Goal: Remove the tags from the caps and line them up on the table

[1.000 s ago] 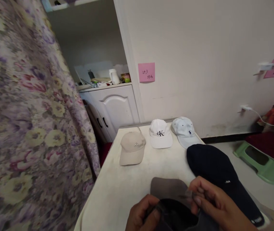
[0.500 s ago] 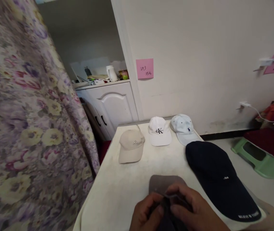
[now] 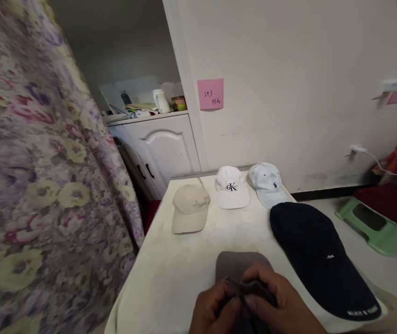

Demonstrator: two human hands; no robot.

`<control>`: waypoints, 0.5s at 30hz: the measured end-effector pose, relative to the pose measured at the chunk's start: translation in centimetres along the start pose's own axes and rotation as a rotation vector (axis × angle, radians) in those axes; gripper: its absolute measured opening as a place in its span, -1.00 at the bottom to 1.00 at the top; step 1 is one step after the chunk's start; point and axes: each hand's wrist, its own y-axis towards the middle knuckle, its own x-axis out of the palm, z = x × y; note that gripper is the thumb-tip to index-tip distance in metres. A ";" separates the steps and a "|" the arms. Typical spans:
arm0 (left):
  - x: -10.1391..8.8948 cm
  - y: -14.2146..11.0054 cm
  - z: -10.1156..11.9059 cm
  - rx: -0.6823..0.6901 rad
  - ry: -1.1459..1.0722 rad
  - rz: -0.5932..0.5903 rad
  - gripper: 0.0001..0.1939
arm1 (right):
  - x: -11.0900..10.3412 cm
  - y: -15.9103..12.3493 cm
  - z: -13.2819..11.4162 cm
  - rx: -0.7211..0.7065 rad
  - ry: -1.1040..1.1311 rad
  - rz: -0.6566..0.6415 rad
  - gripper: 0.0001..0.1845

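Note:
A grey-brown cap [image 3: 236,266] lies at the near edge of the white table [image 3: 180,273], brim pointing away from me. My left hand [image 3: 214,311] and my right hand [image 3: 282,308] both pinch the dark back part of this cap, fingertips meeting at its middle. A large dark navy cap [image 3: 318,260] lies just to the right of my hands. Further back sit a beige cap [image 3: 188,208], a white cap [image 3: 231,188] with a black logo, and a pale blue cap [image 3: 267,183].
A floral curtain [image 3: 45,176] hangs along the left. A white cabinet [image 3: 159,148] with a jug and clutter stands behind the table. A pink note [image 3: 211,93] is stuck on the wall. A green stool [image 3: 372,225] sits on the floor at right.
My hands have come together over the grey-brown cap, folding its dark back in; earlier they were apart holding it open. The view has shifted slightly.

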 end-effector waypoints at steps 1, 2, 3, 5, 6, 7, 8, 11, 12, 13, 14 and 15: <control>0.0 0.0 0.0 -0.021 -0.021 0.004 -0.63 | -0.1 -0.1 -0.1 -0.003 0.012 -0.003 -0.83; 0.0 -0.1 0.1 -0.049 -0.052 0.011 -0.63 | -0.2 -0.1 -0.2 -0.008 0.009 -0.004 -0.77; 0.0 -0.1 0.0 -0.078 -0.088 0.016 -0.64 | -0.4 -0.2 -0.3 -0.025 -0.008 0.000 -0.69; 0.0 -0.3 -0.2 -0.121 -0.162 0.032 -0.65 | -1.2 -0.3 -0.6 -0.092 -0.069 0.014 -0.60; 0.0 -0.3 -0.3 -0.134 -0.193 0.038 -0.65 | -1.7 -0.3 -0.9 -0.135 -0.105 0.028 -0.59; 0.0 -0.4 -0.5 -0.142 -0.220 0.039 -0.65 | -2.3 -0.5 -1.1 -0.173 -0.136 0.044 -0.62; 0.0 -0.4 -0.6 -0.145 -0.242 0.041 -0.64 | -2.9 -0.6 -1.4 -0.197 -0.158 0.056 -0.64; 0.2 -0.4 -0.8 -0.156 -0.300 0.062 -0.64 | -4.3 -1.3 -1.9 -0.145 -0.137 0.043 -0.65; 0.3 -0.5 -0.7 -0.164 -0.321 0.072 -0.65 | -4.5 -1.5 -2.0 -0.109 -0.109 0.032 -0.63; 0.4 -0.5 -0.6 -0.172 -0.342 0.081 -0.66 | -4.7 -1.6 -2.1 -0.078 -0.082 0.021 -0.60; 0.5 -0.6 -0.5 -0.182 -0.359 0.082 -0.67 | -4.6 -1.8 -2.1 -0.052 -0.061 0.013 -0.57; 0.6 -0.6 -0.3 -0.190 -0.372 0.080 -0.68 | -4.5 -1.8 -2.1 -0.034 -0.048 0.011 -0.55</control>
